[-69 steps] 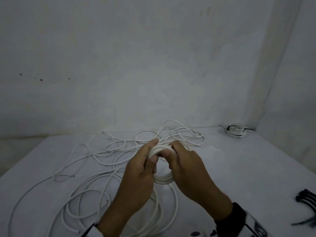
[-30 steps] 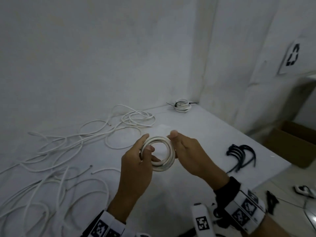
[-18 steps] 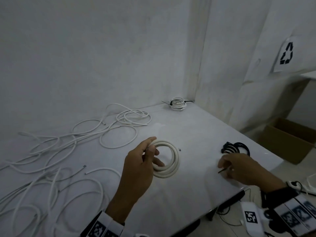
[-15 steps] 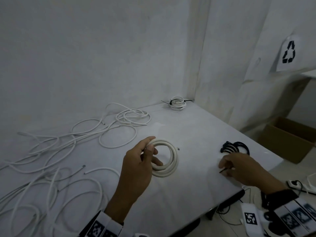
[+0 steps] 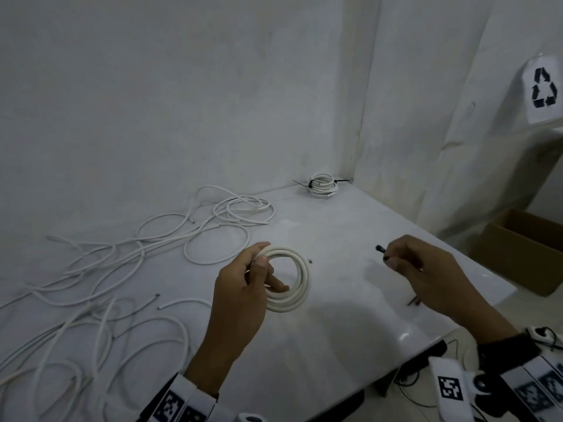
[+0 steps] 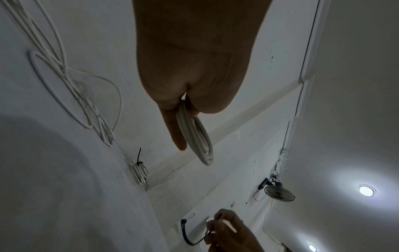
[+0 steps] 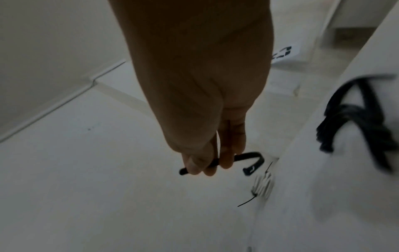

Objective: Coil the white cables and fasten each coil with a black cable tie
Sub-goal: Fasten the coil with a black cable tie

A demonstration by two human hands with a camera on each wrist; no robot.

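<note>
My left hand (image 5: 256, 278) holds a small white cable coil (image 5: 300, 281) upright above the white table (image 5: 335, 324), with fingers through its ring; the left wrist view shows the coil (image 6: 200, 136) edge-on under the fingers. To its right my right hand (image 5: 405, 263) pinches a black cable tie (image 5: 380, 248), its head pointing toward the coil. In the right wrist view the tie (image 7: 248, 162) curves out from the pinching fingertips (image 7: 194, 165). Loose white cables (image 5: 122, 263) sprawl over the table's left side.
A finished coil (image 5: 323, 185) with a black tie lies in the far corner by the wall. A bundle of black ties (image 7: 354, 117) lies on the table near my right hand. A cardboard box (image 5: 524, 248) sits on the floor beyond the table's right edge.
My right hand left the coil, reached to the bundle of ties at the table's right edge, and has lifted one tie back toward the coil. The left hand kept holding the coil.
</note>
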